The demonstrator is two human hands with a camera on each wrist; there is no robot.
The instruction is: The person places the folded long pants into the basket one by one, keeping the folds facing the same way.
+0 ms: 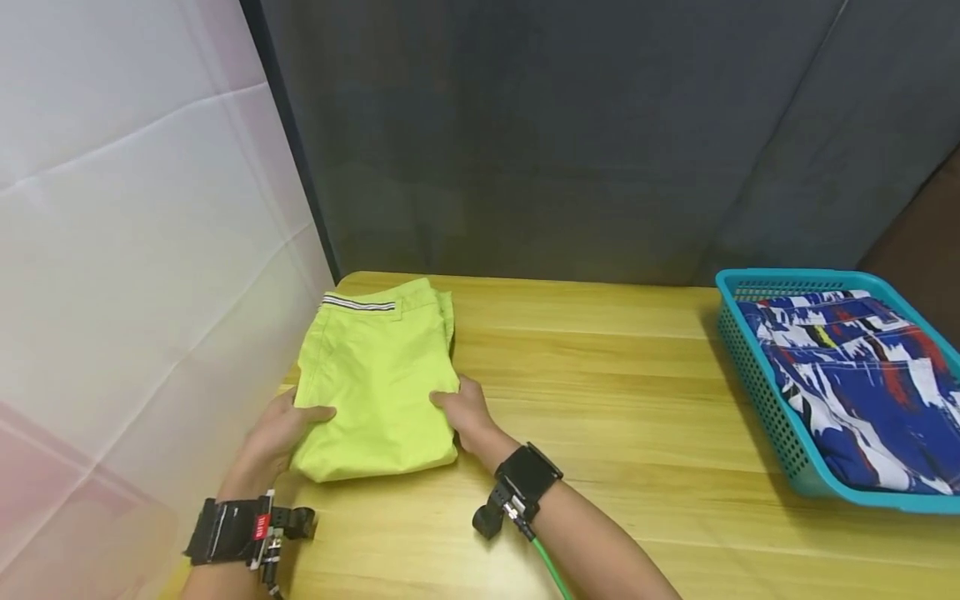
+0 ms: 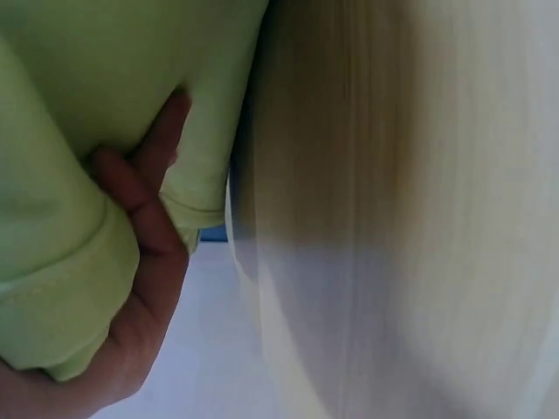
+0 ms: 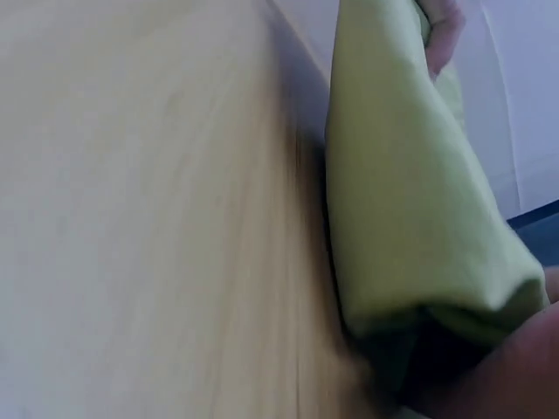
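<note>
Folded lime-green shorts or trousers [image 1: 375, 383], with a striped trim along the waistband, are at the left end of the table in the head view. My left hand [image 1: 279, 429] grips their left side, thumb on top. On the opposite side my right hand [image 1: 468, 412] pinches the edge, its thumb also over the cloth. In the left wrist view, fingers [image 2: 157, 227] curl under the green fabric [image 2: 70, 96]. The folded near edge of the cloth [image 3: 393, 192] shows in the right wrist view, with a dark gap beneath it; most of the right hand is cut off there.
A turquoise plastic basket [image 1: 765, 421] stands on the right of the wooden table [image 1: 600, 400]. Inside it lies folded blue, white and red patterned cloth [image 1: 885, 400]. A white sheet-like wall [image 1: 150, 250] borders the left side, and a dark grey curtain [image 1: 525, 142] the back.
</note>
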